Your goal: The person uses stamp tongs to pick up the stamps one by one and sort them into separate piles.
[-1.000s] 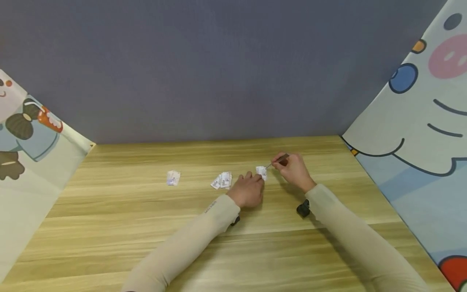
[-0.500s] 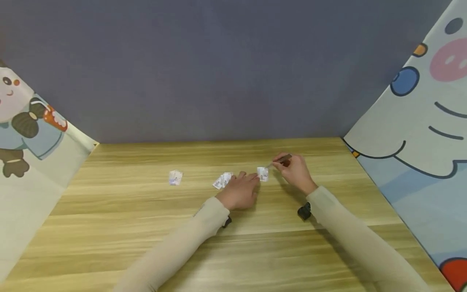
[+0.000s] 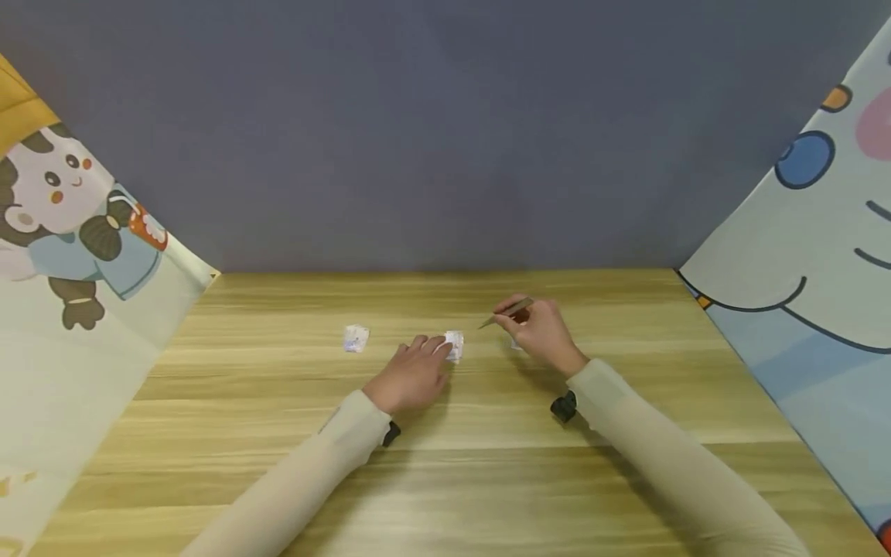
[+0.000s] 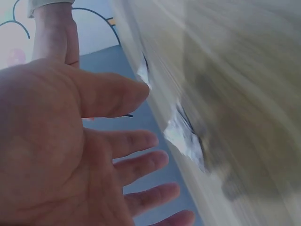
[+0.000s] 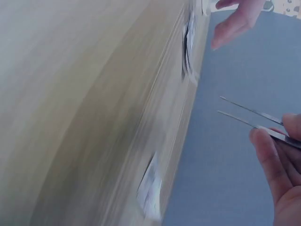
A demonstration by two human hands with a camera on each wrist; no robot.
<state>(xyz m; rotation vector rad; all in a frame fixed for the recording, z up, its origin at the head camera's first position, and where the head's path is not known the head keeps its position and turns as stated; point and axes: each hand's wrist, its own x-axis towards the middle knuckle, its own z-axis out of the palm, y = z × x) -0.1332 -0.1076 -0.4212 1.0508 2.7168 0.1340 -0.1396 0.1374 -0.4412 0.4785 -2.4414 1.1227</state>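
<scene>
Three small piles of printed paper pieces lie in a row: a left pile, a middle pile and a right pile. My left hand reaches over the near-left side of the middle pile, its fingertips overlapping it in the head view. Its fingers are extended, palm bare in the left wrist view. My right hand pinches a pair of metal tweezers between thumb and fingers. The tweezer tips stand apart with nothing between them in the right wrist view. The right hand mostly hides the right pile in the head view.
The piles lie on a wood-grain table, toward its far side. Behind it rises a dark grey-blue panel. Cartoon-printed panels flank both sides. A small black device sits at the right wrist.
My left hand has moved left, from the right pile to the middle one. The right hand has carried the tweezers left, away from the right pile. The head view has turned slightly left.
</scene>
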